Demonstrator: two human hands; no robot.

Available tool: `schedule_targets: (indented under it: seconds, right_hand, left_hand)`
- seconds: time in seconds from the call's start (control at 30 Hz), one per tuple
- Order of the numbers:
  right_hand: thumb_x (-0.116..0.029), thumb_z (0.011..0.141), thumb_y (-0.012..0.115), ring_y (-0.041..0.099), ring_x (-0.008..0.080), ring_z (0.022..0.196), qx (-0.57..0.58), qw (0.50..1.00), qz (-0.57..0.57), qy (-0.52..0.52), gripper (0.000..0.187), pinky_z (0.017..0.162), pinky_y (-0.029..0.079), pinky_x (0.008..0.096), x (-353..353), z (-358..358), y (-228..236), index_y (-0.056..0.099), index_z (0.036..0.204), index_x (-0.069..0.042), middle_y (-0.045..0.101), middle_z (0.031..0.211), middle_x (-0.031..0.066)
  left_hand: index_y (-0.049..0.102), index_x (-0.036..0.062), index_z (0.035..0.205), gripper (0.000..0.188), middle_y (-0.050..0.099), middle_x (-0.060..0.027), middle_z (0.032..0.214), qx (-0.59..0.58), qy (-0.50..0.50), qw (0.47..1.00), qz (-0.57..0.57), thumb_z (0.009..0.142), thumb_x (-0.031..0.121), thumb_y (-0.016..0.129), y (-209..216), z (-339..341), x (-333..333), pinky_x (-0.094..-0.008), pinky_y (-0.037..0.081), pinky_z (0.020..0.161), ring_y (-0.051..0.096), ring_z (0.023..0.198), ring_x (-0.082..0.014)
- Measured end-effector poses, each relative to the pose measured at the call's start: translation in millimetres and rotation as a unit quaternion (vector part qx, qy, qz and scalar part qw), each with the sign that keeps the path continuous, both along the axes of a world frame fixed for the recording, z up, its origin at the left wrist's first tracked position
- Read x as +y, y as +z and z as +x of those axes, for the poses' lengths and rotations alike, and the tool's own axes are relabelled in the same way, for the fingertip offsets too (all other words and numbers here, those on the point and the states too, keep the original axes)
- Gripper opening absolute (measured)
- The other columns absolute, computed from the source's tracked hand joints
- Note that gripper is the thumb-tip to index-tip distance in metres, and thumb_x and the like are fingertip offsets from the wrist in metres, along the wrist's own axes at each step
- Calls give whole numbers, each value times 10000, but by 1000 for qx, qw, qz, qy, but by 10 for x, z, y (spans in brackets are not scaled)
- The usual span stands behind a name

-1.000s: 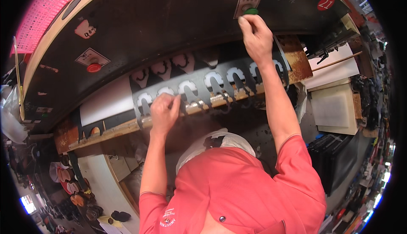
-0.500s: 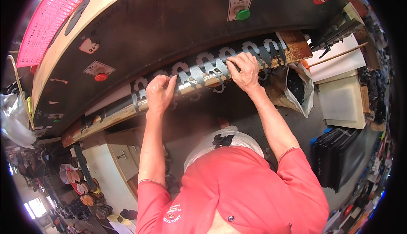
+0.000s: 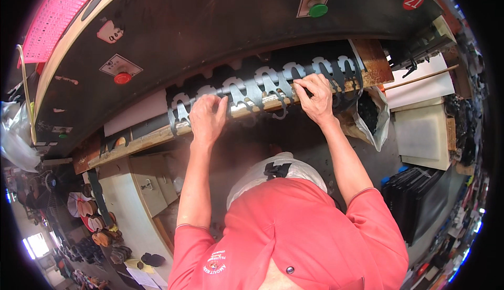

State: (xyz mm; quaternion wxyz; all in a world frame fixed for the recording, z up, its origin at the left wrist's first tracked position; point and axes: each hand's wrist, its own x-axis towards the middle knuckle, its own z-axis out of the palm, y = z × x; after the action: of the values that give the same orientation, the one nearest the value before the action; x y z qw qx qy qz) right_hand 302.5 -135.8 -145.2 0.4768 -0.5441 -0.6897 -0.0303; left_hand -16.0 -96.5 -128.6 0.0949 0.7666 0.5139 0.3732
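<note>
Both hands (image 3: 207, 119) (image 3: 318, 101) pinch a cut-out sheet (image 3: 255, 91) in their fingers (image 3: 318, 83); a bag (image 3: 381, 131) holds dark pieces (image 3: 368, 112).

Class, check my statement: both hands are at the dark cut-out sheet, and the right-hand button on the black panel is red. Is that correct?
Not quite: the right-hand button on the black panel is green, as the head view shows. The left hand and right hand are indeed at the dark cut-out sheet.
</note>
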Motion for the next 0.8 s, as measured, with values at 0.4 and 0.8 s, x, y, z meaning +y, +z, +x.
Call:
schedule_targets:
  seconds: [0.4,0.8]
  right_hand:
    - [-309,860,844,598,453,1274,9,986,-168,2,663,1084,499,468,1033,-1262,-21,653,1340,106,590,1403,321]
    - [-89,872,844,597,216,1342,384,875,-275,100,616,1132,483,340,1023,-1405,-384,639,1439,37,595,1495,151]
  left_hand:
    - [676,44,779,192,662,-129,779,-4,-13,998,-68,881,123,819,-337,-760,-92,-459,501,684,651,740,-359]
    - [730,55,772,205,697,-109,763,23,-79,968,-237,902,193,809,-311,-1179,-172,-437,538,611,686,675,-332]
